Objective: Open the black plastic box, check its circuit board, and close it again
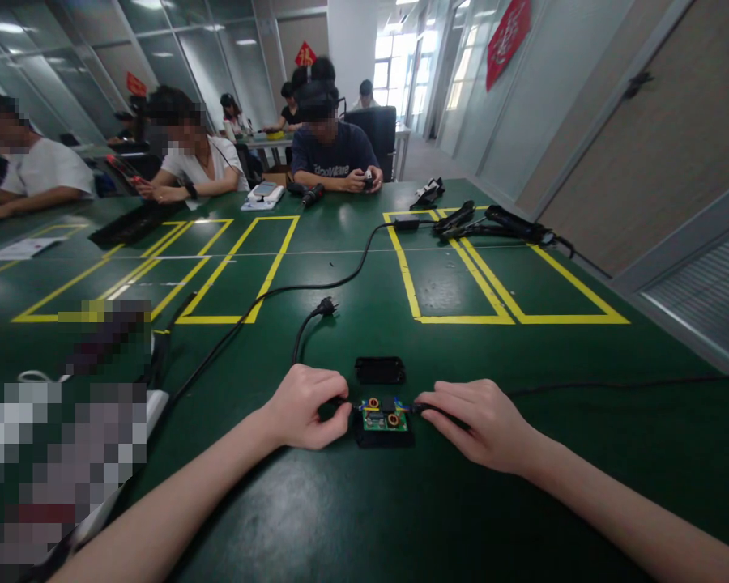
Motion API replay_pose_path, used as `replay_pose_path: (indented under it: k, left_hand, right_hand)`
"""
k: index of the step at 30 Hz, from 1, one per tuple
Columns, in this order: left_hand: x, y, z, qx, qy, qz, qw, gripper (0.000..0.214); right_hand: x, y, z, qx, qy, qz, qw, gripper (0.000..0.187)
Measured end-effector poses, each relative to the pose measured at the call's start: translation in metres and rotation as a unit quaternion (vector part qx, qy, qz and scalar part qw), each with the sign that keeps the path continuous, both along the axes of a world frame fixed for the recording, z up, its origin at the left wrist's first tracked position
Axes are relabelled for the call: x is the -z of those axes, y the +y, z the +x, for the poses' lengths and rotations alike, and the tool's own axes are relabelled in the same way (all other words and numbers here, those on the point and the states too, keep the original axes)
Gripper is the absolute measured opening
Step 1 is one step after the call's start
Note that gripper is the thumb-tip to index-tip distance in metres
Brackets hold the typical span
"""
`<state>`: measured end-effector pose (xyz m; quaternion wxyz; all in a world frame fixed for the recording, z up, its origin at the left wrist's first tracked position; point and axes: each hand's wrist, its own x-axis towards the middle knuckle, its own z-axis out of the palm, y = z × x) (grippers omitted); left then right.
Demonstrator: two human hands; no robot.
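A small green circuit board (377, 421) with copper coils and coloured wires sits over a black plastic case half (384, 439) on the green table. My left hand (313, 406) pinches the black cable at the board's left end. On the other side, my right hand (477, 421) grips the black cable (583, 389) that runs off to the right. Just behind the board lies the other black case half (380, 370). A black power plug (326, 308) rests beyond my left hand, its cord leading back toward that hand.
Another black cable (304, 287) crosses the table (316, 518) to an adapter (408, 222). Yellow tape outlines (462, 320) mark the surface. Black tools (492, 217) lie at the far right, a drill (313, 194) at the far edge. Several people sit opposite. Blurred items fill the left.
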<state>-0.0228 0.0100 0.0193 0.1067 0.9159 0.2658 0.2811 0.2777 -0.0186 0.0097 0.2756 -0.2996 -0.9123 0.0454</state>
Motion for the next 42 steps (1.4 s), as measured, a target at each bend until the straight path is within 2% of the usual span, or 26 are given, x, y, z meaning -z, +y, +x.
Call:
replay_pose_path:
  k: [6, 12, 19, 25, 35, 42]
  left_hand:
    - [0.0023, -0.0025, -0.0004, 0.048, 0.011, -0.05, 0.998, 0.005]
    - [0.0037, -0.0032, 0.0011, 0.029, 0.08, -0.109, 0.99, 0.013]
    - [0.0048, -0.0013, 0.0034, -0.012, 0.061, -0.042, 0.997, 0.013]
    - [0.0069, -0.0019, 0.0038, 0.01, 0.027, -0.012, 1.0, 0.01]
    - [0.0058, -0.002, 0.0076, 0.02, 0.027, -0.025, 0.999, 0.011]
    - [0.0083, -0.0039, 0.0052, 0.001, 0.016, -0.087, 0.996, 0.009]
  right_hand:
    - [0.0007, -0.0006, 0.0023, -0.038, -0.037, -0.032, 0.998, 0.039]
    - [0.0032, 0.0009, 0.0028, -0.02, -0.049, -0.064, 0.997, 0.039]
    - [0.0035, 0.0041, 0.0053, 0.014, -0.066, -0.062, 0.996, 0.035]
    - [0.0045, 0.005, 0.0027, 0.002, -0.065, -0.047, 0.997, 0.037]
    - [0.0059, 0.0057, 0.0019, -0.002, -0.067, -0.05, 0.996, 0.03]
    - [0.0039, 0.0077, -0.002, 0.013, -0.014, -0.013, 1.0, 0.035]
